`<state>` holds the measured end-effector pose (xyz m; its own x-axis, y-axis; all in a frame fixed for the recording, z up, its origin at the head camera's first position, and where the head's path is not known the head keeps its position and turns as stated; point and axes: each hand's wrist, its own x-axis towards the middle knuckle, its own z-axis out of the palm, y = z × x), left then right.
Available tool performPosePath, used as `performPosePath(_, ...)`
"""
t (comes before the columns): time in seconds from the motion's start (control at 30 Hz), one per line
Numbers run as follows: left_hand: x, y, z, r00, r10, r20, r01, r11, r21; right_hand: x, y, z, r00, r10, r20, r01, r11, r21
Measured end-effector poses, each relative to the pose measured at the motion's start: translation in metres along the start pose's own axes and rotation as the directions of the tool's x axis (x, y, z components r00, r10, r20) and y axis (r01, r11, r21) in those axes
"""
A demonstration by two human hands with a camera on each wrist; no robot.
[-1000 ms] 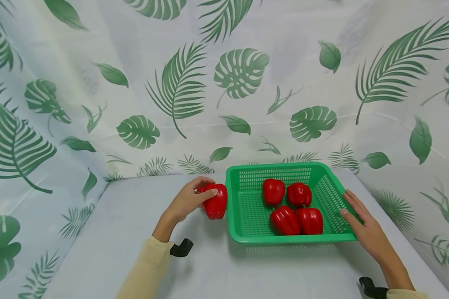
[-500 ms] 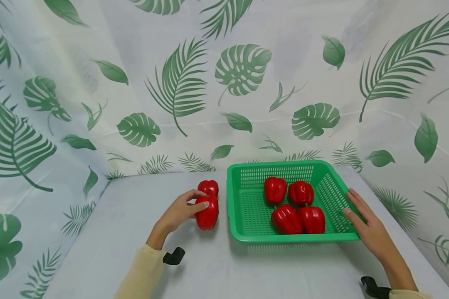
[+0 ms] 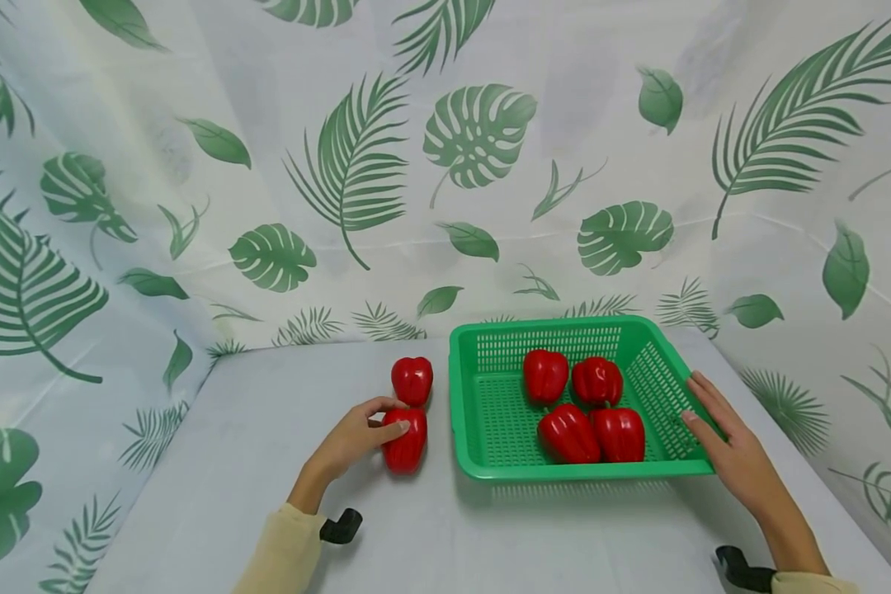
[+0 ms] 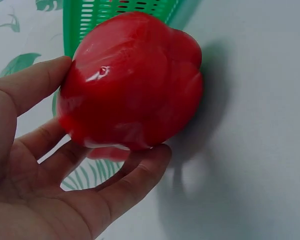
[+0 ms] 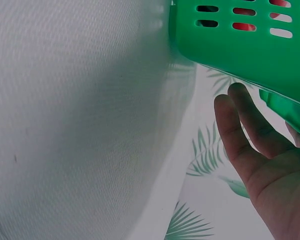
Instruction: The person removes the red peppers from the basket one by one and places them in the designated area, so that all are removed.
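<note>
A red bell pepper is in my left hand, pinched between the thumb and the fingers. Seen from the left wrist, its shiny lobed body fills the middle over the white tabletop. Just behind it stands a second red bell pepper, left of the green basket. Several more red bell peppers lie inside the basket, towards its right half. My right hand rests at the basket's right rim, thumb over the edge. In the right wrist view two straight fingers extend outside the basket wall.
The white tabletop stretches to the left of and in front of the basket. A white curtain with green leaves rises behind the table and along both sides. Black wrist mounts stick out from both sleeves.
My left hand has brought its bell pepper from beside the basket's left wall leftward and nearer to me, uncovering the bell pepper behind. The right hand keeps its place at the rim.
</note>
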<state>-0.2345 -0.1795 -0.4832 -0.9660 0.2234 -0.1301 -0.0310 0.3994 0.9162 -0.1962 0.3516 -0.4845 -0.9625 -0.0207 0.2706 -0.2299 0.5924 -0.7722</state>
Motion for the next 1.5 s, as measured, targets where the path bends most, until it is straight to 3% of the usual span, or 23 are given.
performPosePath(0.47, -0.006, 0.001, 0.012, 0.999, -0.018, -0.041, 0.016, 0.999, -0.028, -0.002, 0.0, -0.001, 1.0, -0.002, 0.0, 0.002, 1.0, 0.005)
performPosePath(0.8, -0.006, 0.002, 0.011, 0.999, -0.007, -0.036, 0.006, 1.0, -0.017, -0.002, 0.001, 0.001, 1.0, 0.018, 0.0, -0.018, 1.0, -0.008)
performPosePath(1.07, 0.002, 0.014, 0.003, 0.99, -0.018, -0.14, 0.019, 1.0, 0.006, -0.002, 0.0, 0.001, 1.0, 0.023, 0.001, -0.023, 1.0, -0.002)
performPosePath(1.27, 0.014, 0.034, -0.006, 0.983, 0.066, -0.169, -0.06, 0.997, 0.039, -0.002, 0.0, 0.001, 1.0, 0.012, 0.004, -0.012, 1.0, 0.006)
performPosePath(1.5, 0.028, 0.056, 0.0, 0.978, 0.153, -0.142, -0.169, 0.979, -0.11, -0.002, 0.001, 0.001, 1.0, 0.024, 0.008, -0.024, 1.0, 0.005)
